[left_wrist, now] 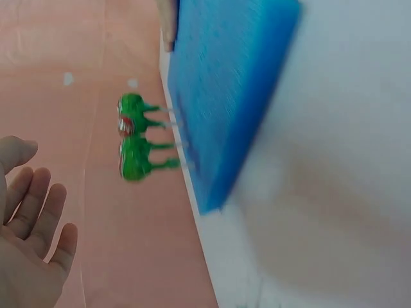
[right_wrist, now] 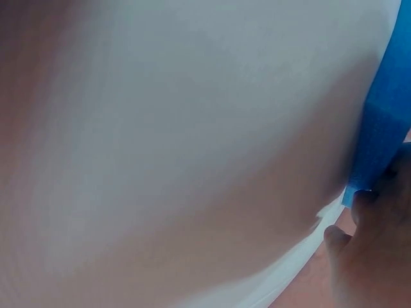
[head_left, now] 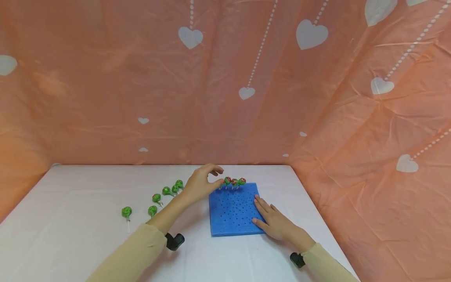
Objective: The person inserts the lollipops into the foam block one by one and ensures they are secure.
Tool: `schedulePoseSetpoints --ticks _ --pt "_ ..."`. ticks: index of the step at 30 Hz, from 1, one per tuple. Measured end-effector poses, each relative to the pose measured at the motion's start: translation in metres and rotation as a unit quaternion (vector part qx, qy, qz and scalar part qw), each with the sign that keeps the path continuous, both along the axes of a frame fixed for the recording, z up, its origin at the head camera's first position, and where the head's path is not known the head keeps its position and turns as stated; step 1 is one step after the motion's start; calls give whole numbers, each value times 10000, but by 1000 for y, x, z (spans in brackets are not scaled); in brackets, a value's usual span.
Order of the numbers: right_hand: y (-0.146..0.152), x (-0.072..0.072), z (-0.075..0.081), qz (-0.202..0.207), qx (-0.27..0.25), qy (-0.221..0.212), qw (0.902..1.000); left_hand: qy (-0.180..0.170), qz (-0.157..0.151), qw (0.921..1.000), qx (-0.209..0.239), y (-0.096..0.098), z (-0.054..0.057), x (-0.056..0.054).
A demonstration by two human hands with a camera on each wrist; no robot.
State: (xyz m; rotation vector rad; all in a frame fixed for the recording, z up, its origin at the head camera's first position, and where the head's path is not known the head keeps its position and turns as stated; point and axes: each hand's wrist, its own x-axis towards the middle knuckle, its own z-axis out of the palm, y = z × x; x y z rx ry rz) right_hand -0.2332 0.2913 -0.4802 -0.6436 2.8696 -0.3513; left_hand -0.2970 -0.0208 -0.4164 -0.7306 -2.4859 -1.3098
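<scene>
A blue foam board (head_left: pixel 230 217) dotted with small holes lies on the white table. Along its far edge, several lollipops (head_left: pixel 242 181) in green and red wrappers stand in a row, sticks down in the foam. My left hand (head_left: pixel 201 183) hovers at the left end of that row, and the left wrist view shows its fingers (left_wrist: pixel 48 212) loosely bent and empty, apart from the lollipops (left_wrist: pixel 133 157). My right hand (head_left: pixel 276 222) rests flat on the board's right side, fingers extended over the edge; in the right wrist view it appears dark beside the blue foam (right_wrist: pixel 379 141).
Left of the board, several loose green-wrapped lollipops (head_left: pixel 126 212) lie scattered on the table (head_left: pixel 70 243), some partly behind my left forearm. An orange sheet with white hearts (head_left: pixel 190 37) hangs behind the table and along its sides. Each wrist carries a black camera (head_left: pixel 174 241).
</scene>
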Motion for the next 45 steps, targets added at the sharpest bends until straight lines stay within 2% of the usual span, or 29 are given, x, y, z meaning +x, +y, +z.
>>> schedulePoseSetpoints --ticks 7,11,17,21,27,31,37,45 --pt "0 -2 -2 25 -21 -3 10000 89 217 9997 -33 -48 -10 15" --pt "0 -1 -2 34 -108 -47 9999 -109 372 9992 -89 -78 -19 24" --pt "2 1 0 63 -178 -17 9998 -396 532 9976 -179 -124 -26 38" --pt "2 2 0 49 -222 -43 9997 -334 762 9955 -453 -154 -33 45" --pt "1 0 -2 23 -121 -18 9999 -359 1200 9883 -869 -194 -45 55" --pt "1 -2 -3 36 -105 -53 9999 -519 1326 9840 -1069 -213 -49 61" --pt "2 -3 -5 49 -136 -67 9999 -842 1348 9789 -1284 -229 -49 65" --pt "1 -1 -2 61 -192 -52 9998 -1103 1202 9735 -1602 -243 -51 64"
